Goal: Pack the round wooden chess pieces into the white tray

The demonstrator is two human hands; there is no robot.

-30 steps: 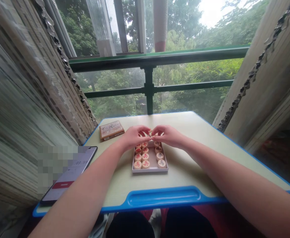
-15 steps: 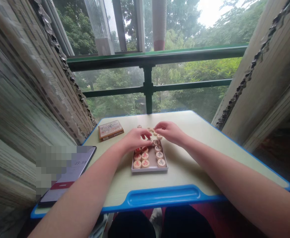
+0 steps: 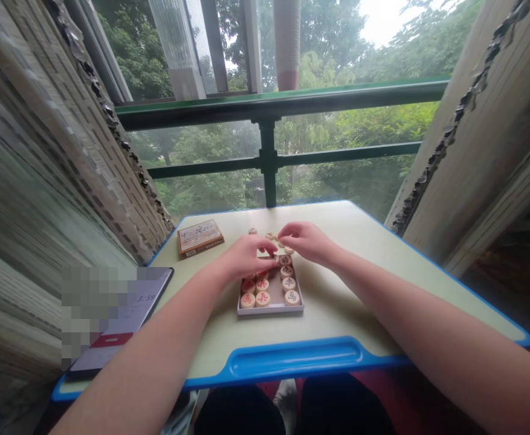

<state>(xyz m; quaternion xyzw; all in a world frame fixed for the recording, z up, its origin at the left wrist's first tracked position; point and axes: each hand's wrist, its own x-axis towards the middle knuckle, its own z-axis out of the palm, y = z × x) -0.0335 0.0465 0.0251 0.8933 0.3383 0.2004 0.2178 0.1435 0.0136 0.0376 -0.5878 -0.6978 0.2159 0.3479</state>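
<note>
A shallow white tray point(image 3: 270, 310) on the small table holds several round wooden chess pieces point(image 3: 261, 298) with red and dark characters. My left hand point(image 3: 245, 256) rests over the tray's far left part, fingers curled and pinching a piece I can barely make out. My right hand point(image 3: 306, 243) hovers at the tray's far right edge, fingers pinched around a piece. A few loose pieces point(image 3: 252, 231) lie on the table just beyond the tray.
The chess box lid point(image 3: 199, 237) lies at the far left of the table point(image 3: 364, 284). A phone point(image 3: 124, 317) showing a timer rests at the near left corner. A blue groove point(image 3: 297, 359) runs along the front edge. Window railing and curtains close in behind and beside.
Both hands drew apart and came slightly back toward the tray; loose pieces beyond the tray came into view. My left hand lowered onto the tray's far rows.
</note>
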